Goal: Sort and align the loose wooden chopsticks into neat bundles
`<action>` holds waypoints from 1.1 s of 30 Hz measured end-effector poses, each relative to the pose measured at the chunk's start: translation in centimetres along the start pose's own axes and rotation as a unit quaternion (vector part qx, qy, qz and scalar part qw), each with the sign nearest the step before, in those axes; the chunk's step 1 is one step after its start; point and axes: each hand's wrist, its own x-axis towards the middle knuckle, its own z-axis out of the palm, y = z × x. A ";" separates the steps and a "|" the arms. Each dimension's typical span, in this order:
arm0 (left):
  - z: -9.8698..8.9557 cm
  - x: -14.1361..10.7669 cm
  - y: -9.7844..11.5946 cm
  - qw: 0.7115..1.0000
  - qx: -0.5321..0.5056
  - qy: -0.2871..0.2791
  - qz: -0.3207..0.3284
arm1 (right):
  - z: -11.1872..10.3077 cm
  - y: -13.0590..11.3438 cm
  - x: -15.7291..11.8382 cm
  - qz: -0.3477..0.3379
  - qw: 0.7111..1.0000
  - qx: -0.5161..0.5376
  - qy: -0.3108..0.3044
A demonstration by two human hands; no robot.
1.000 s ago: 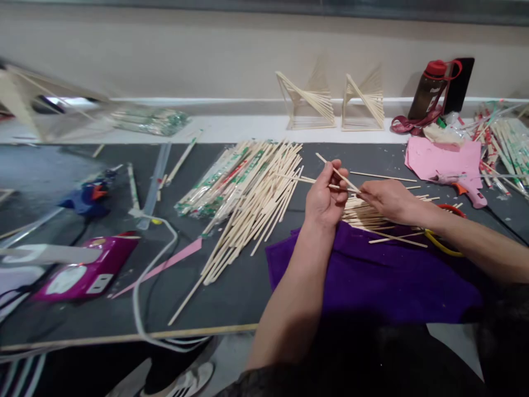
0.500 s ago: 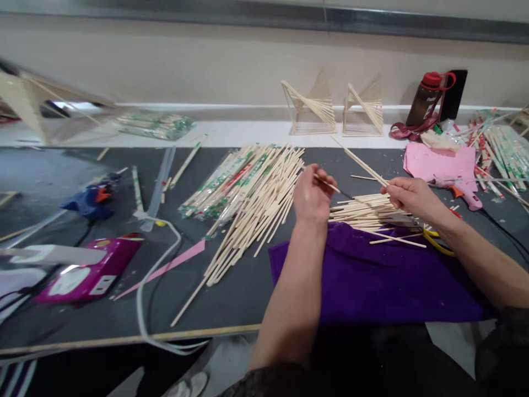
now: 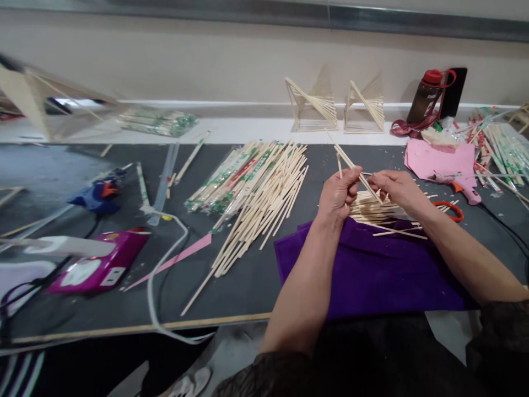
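My left hand [image 3: 341, 193] is closed around thin wooden chopsticks [image 3: 349, 160]. They slant up and away to the left, and one shorter end stands apart beside the thumb. My right hand [image 3: 394, 190] has its fingers pinched at the lower end of the same chopsticks; the exact contact is partly hidden. Under both hands lies a small pile of chopsticks [image 3: 366, 209], beside a folded purple cloth [image 3: 372, 270]. An orange scissor-like handle [image 3: 449, 212] shows by my right wrist. A larger heap of bare chopsticks [image 3: 256, 220] spreads to the left.
Wrapped chopsticks [image 3: 231, 176] lie by the heap. A pink glue gun [image 3: 465, 187] rests near pink paper [image 3: 440, 157]; a blue glue gun [image 3: 97, 193] is far left. Two twisted stick models [image 3: 314, 105] and a red-capped bottle [image 3: 424, 99] stand on the ledge. A white cable [image 3: 151, 292] crosses the table edge.
My left hand has moved right and now grips the chopsticks my right hand held up. My right hand has shifted to their lower end. The orange handle has come into view.
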 end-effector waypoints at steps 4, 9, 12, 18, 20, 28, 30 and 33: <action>0.4 -0.2 -0.7 0.999 0.040 0.007 0.011 | 0.2 0.6 0.3 0.035 0.993 0.114 0.028; 0.7 -0.3 -1.4 0.999 0.051 -0.003 0.011 | 0.3 1.5 0.2 0.054 0.990 0.126 0.040; 0.8 -0.3 -1.5 0.998 0.054 -0.008 0.001 | 0.2 1.8 0.1 0.042 0.992 0.112 0.044; 1.1 -0.4 -1.7 0.998 0.063 -0.004 0.018 | 0.7 1.5 -0.1 0.059 0.988 0.140 0.039; 1.1 -0.5 -1.6 0.998 0.063 -0.008 0.017 | 0.3 1.5 -0.1 0.069 0.982 0.165 0.055; 1.0 -0.8 -1.2 0.995 0.094 -0.041 0.015 | -2.4 2.1 0.0 0.075 0.972 0.206 0.084; 1.1 -0.9 -1.4 0.991 0.129 -0.040 0.005 | -2.5 2.0 -0.2 0.063 0.974 0.201 0.082; 1.4 -1.1 -1.7 0.985 0.168 -0.040 0.008 | -2.3 1.7 -0.4 0.043 0.978 0.190 0.078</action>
